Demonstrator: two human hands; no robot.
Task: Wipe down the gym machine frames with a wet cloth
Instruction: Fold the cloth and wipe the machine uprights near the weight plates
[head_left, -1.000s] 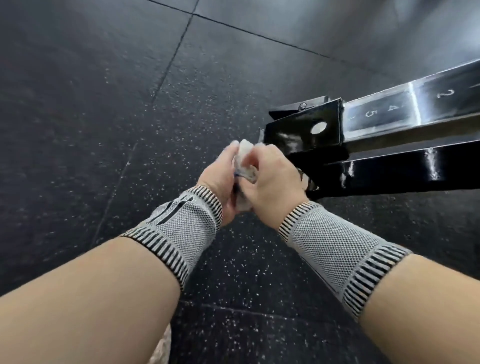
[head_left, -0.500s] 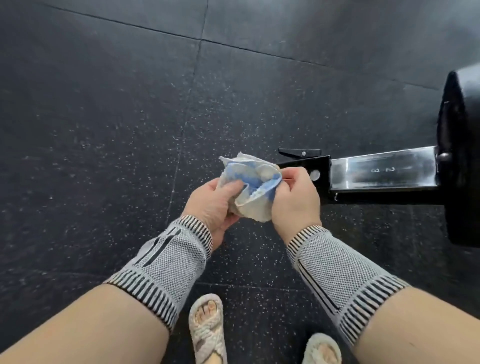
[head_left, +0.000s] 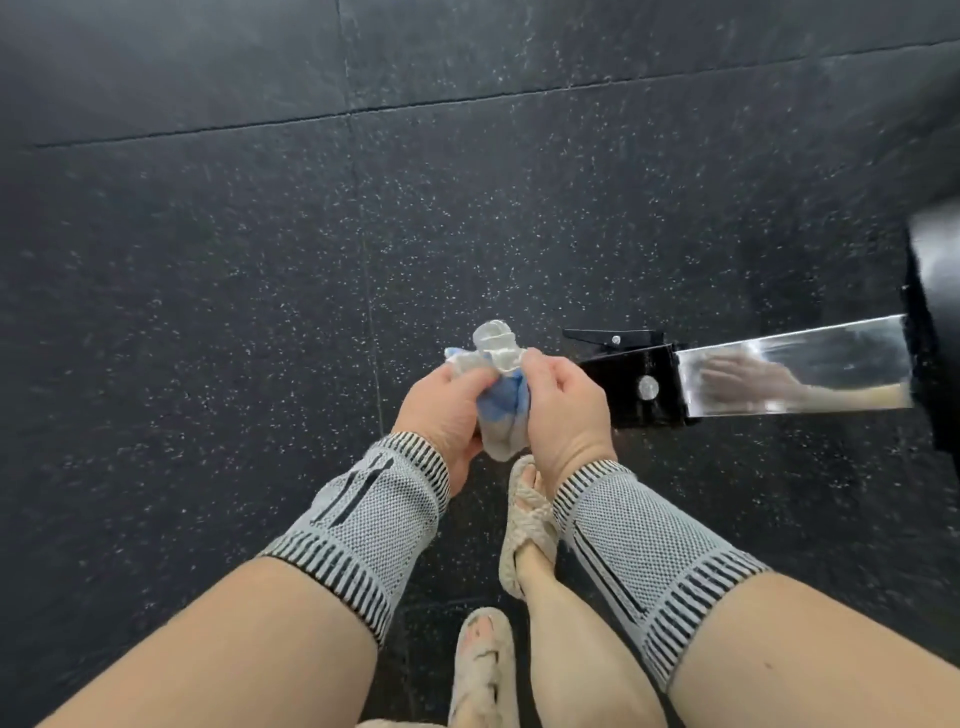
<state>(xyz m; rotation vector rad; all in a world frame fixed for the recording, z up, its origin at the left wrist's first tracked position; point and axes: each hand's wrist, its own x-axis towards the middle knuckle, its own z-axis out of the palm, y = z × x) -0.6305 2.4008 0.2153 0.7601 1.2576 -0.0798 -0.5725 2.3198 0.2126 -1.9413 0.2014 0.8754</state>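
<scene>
We note cloth (head_left: 498, 395) bunched between both hands, clear of machine frame (head_left: 639, 384) just to right. Left hand (head_left: 441, 410) fingers curled round one end, right hand (head_left: 563, 410) pinching other. We judge refolding for fresh face; frame untouched now.

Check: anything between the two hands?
Only the cloth. In the head view it sits bunched between the left hand and right hand, both gripping it; nothing else between them.
</scene>
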